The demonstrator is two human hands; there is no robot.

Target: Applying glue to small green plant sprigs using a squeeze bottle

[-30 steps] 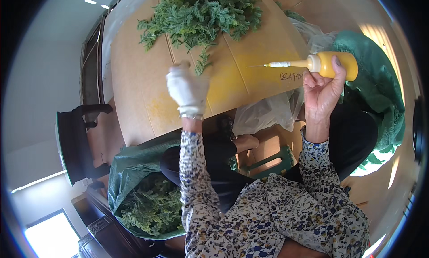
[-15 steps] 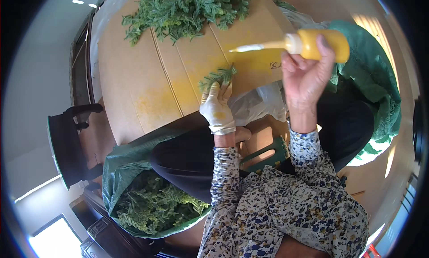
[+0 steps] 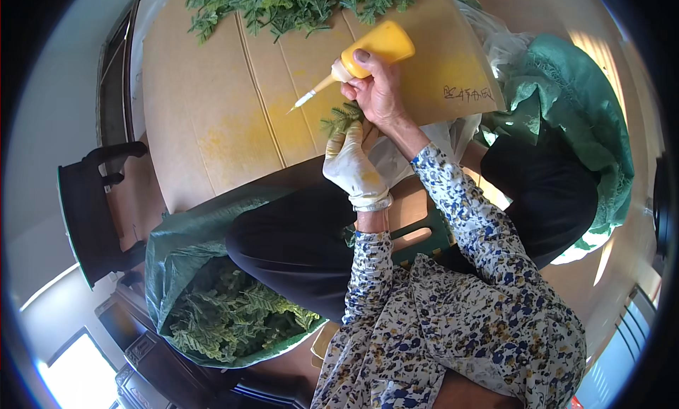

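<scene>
In a white glove with yellow stains, my left hand [image 3: 352,167] pinches a small green artificial fir sprig [image 3: 342,119] over the near edge of the cardboard. Bare, my right hand [image 3: 380,92] is closed round a yellow squeeze bottle [image 3: 385,44], tilted so its long nozzle points down and left. The nozzle's thin white tip [image 3: 304,99] is just beyond and left of the sprig, apart from it. Beneath both hands lies a brown cardboard sheet [image 3: 191,98] dusted with yellow in patches.
A heap of green fir sprigs [image 3: 297,6] covers the cardboard's far side. At my left, a green sack [image 3: 177,246] holds more greenery [image 3: 233,313]. Green woven cloth [image 3: 566,98] bunches at my right, beside clear plastic [image 3: 484,37]. A black chair [image 3: 92,211] stands far left.
My right hand has swung left with the bottle, tilting its nozzle downward beside the sprig. My left hand still pinches the sprig, only slightly shifted in the picture.
</scene>
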